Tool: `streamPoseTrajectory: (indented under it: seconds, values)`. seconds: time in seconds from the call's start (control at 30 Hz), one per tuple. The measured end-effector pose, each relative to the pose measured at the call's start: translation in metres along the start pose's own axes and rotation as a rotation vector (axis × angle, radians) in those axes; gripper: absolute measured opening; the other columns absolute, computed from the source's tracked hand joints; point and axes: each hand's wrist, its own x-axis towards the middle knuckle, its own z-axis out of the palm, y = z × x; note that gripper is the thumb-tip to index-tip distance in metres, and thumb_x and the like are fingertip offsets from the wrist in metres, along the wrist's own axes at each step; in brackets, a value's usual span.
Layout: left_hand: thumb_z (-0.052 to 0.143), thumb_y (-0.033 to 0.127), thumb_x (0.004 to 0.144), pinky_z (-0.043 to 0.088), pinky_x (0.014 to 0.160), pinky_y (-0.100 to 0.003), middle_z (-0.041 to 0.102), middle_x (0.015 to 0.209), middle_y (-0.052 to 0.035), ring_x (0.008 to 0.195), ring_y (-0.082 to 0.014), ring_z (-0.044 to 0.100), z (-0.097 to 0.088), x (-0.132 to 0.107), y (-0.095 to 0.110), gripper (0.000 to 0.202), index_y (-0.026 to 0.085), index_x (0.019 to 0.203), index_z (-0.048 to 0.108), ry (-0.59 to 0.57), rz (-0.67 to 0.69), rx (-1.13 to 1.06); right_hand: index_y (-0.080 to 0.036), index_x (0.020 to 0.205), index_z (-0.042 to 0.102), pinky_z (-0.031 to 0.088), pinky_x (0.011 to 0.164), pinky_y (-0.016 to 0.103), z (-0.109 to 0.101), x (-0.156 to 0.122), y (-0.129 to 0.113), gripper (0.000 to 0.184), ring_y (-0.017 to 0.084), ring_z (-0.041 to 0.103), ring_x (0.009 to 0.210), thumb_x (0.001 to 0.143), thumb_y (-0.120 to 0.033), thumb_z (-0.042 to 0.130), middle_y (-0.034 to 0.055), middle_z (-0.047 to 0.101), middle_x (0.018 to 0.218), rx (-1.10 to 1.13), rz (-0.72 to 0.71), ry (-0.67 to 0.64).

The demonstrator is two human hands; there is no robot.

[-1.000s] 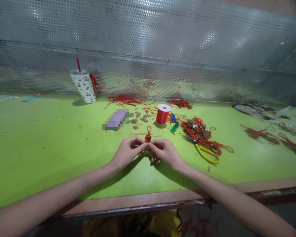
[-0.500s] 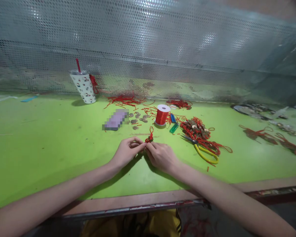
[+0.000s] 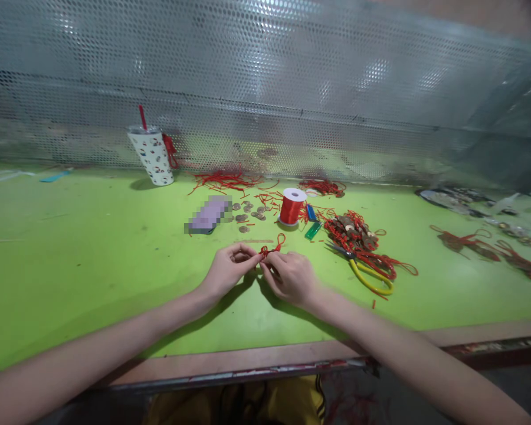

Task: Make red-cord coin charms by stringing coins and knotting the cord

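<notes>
Left hand (image 3: 230,268): thumb and forefinger closed in a pinch on the left end of a small knotted red cord piece (image 3: 264,251).
Right hand (image 3: 292,276): fingers curled in just beside the left fingertips, closed on the same piece; exact fingertip contact hidden.
Cord piece: between both sets of fingertips, above the lime-green tabletop (image 3: 128,248); its thin loop sticks out on the far side, above the right knuckles.
Scissors: yellow-handled metal pair (image 3: 372,278), right of the right hand, blades pointing far-left.
Coin heap: brown metal coins tangled with red cord (image 3: 350,231), beyond the scissors.
Spool: white-flanged, wound with red thread (image 3: 292,210), upright, beyond the hands.
Far left: white patterned tumbler with red straw (image 3: 153,156).
Back: perforated silver metal panel (image 3: 256,77).
</notes>
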Motion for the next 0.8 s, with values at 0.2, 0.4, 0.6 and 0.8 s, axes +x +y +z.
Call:
streamPoseTrajectory:
  seconds: [0.2,0.4,0.6,0.8]
  values:
    - [0.091,0.048,0.059,0.047,0.059,-0.025,0.072,0.07,-0.0034,0.062,-0.0134,0.062,-0.002,0.001,0.004,0.042,0.016,0.073,0.069,-0.055,-0.045,-0.013,-0.017,0.106,0.059,0.05,0.078,0.035,-0.007,0.005,0.012,0.02,0.023,0.062,0.086,0.097,-0.035,0.057,0.0122,0.068,0.097,0.283,0.092,0.229]
    - [0.089,0.052,0.063,0.048,0.059,-0.025,0.071,0.072,-0.0033,0.065,-0.0144,0.063,-0.001,0.001,0.006,0.042,0.017,0.076,0.069,-0.132,-0.005,-0.017,-0.022,0.104,0.063,0.049,0.093,0.043,-0.013,0.01,0.018,0.017,0.026,0.063,0.103,0.101,-0.036,0.053,0.0116,0.07,0.107,0.463,0.093,0.078]
    - [0.088,0.054,0.062,0.049,0.063,-0.026,0.066,0.071,-0.0003,0.067,-0.0139,0.061,0.0,0.002,0.003,0.045,0.018,0.077,0.066,-0.131,0.056,0.001,-0.019,0.098,0.063,0.047,0.073,0.032,-0.009,0.01,0.008,0.025,0.019,0.062,0.076,0.1,-0.041,0.053,0.0064,0.07,0.087,0.497,0.196,0.004]
    - [0.081,0.052,0.073,0.049,0.067,-0.026,0.063,0.074,0.0012,0.071,-0.0133,0.06,0.002,0.001,0.003,0.04,0.018,0.079,0.062,-0.167,0.143,0.031,-0.017,0.112,0.062,0.049,0.082,0.035,-0.003,0.007,0.007,0.024,0.023,0.067,0.091,0.102,-0.033,0.047,0.0116,0.073,0.105,0.53,0.17,-0.001]
